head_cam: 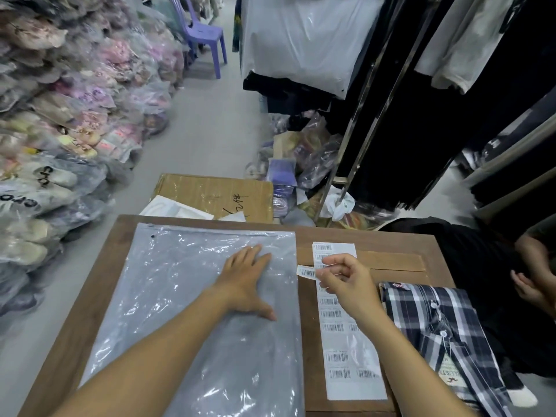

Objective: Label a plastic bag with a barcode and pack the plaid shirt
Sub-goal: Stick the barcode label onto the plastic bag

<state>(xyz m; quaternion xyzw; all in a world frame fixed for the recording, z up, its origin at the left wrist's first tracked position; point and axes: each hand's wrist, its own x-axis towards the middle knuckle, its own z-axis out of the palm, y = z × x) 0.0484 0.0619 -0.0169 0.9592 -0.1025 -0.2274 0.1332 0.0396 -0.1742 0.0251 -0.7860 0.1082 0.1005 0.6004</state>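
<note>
Head view: glossy flat plastic bag (186, 296).

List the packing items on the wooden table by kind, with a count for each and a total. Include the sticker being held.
Plastic bag: 1
Barcode label sheet: 1
Peeled barcode sticker, pinched in the right hand: 1
Plaid shirt: 1
Total: 4

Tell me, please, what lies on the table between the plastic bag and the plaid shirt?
In the head view, the barcode label sheet lies between the plastic bag and the plaid shirt, on the table.
</note>
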